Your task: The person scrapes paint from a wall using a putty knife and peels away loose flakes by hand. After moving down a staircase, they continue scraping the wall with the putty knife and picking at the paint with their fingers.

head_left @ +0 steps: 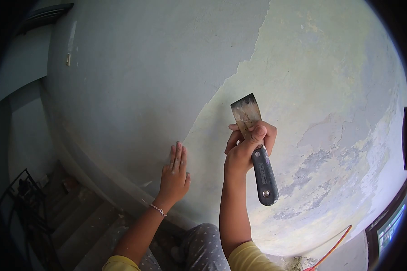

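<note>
My right hand [251, 142] grips a putty knife [246, 113] near the base of its blade, with the dark riveted handle hanging down below the fingers and the worn metal blade tilted up. Behind the knife is the wall [230, 97], where a ragged edge divides grey paint on the left from a pale green, patchy surface on the right. My left hand [176, 174] has its fingers stretched upward at the lower end of that ragged edge, against or very near the wall, holding nothing. A thin bracelet circles the left wrist.
Stairs [83, 226] descend at the lower left beside a dark metal railing [25, 194]. An orange-red cord or rod [334, 248] slants at the lower right, near loose debris [300, 263]. A framed window [390, 228] stands at the right edge.
</note>
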Demonstrator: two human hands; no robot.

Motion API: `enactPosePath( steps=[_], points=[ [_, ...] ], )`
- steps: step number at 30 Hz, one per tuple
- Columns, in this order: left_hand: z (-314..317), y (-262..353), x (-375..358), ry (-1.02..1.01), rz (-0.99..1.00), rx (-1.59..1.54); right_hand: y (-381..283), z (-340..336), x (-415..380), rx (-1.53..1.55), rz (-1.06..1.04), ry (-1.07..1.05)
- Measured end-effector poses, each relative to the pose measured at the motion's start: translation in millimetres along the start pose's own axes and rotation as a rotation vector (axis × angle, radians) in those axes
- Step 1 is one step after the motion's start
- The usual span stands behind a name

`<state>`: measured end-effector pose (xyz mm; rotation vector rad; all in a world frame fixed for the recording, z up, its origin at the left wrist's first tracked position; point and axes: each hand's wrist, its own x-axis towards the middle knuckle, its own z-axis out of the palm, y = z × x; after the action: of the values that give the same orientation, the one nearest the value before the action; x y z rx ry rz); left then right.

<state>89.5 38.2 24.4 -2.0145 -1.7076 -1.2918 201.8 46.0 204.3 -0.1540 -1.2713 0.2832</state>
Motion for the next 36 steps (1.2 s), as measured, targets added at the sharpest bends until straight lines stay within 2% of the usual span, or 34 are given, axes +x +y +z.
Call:
enactPosePath(
  steps=[7,8,9,11,12,14,15,17,18,19,21,23,25,27,31,32,33,36],
  points=[
    [5.6,-1.4,0.1,0.068,-0.007,0.015,33.1,3.4,-1.6,-0.171,-0.048,-0.05],
    [7.2,-0.9,-0.9,0.076,-0.001,0.008,48.6,5.8,6.0,-0.22,0.105,-0.197],
    [7.0,0.8,-2.6,0.07,-0.001,0.003,27.0,12.7,9.0,-0.078,0.349,-0.255],
    [3.7,1.5,-0.5,0.023,-0.016,-0.017,36.7,10.8,14.7,-0.267,0.148,-0.365],
    [3.9,1.7,0.2,0.025,-0.016,-0.019,35.6,10.3,13.3,-0.268,0.147,-0.366],
    [4.5,1.0,-0.4,0.029,-0.01,-0.002,33.2,9.2,6.5,-0.211,-0.136,-0.18],
    [4.5,-0.2,1.0,0.035,-0.013,0.001,38.1,12.6,7.7,-0.205,-0.139,-0.184],
    [5.9,-0.4,-0.2,0.039,-0.005,0.011,50.9,15.9,8.1,-0.272,-0.077,-0.057],
    [5.6,0.7,-1.8,0.03,-0.007,0.008,28.8,18.3,9.1,0.034,0.375,-0.201],
    [3.9,1.2,-1.9,0.021,-0.008,0.002,28.4,15.5,7.8,0.028,0.38,-0.194],
    [0.4,1.2,1.2,0.025,-0.006,-0.001,29.0,15.1,10.8,-0.196,0.25,-0.273],
    [-2.0,1.2,-0.5,0.001,-0.007,-0.005,31.5,12.5,4.4,-0.167,-0.016,-0.154],
    [1.3,-2.4,0.8,0.019,-0.002,0.002,29.6,16.5,2.3,-0.039,-0.026,-0.065],
    [1.9,-1.9,-1.6,0.012,0.004,0.001,46.1,21.3,10.2,-0.103,0.174,-0.208],
    [-0.3,0.0,0.2,0.04,0.008,0.011,19.7,19.8,14.5,-0.207,0.255,-0.243],
    [0.0,0.1,-1.5,0.056,0.008,0.018,20.1,17.8,11.6,-0.171,0.18,-0.177],
    [0.3,0.5,-1.4,0.062,0.006,0.016,25.2,15.5,10.5,-0.155,-0.001,-0.128],
    [0.3,-0.9,-0.9,0.041,-0.008,0.001,42.3,17.1,7.8,-0.119,0.017,-0.031]
  ],
)
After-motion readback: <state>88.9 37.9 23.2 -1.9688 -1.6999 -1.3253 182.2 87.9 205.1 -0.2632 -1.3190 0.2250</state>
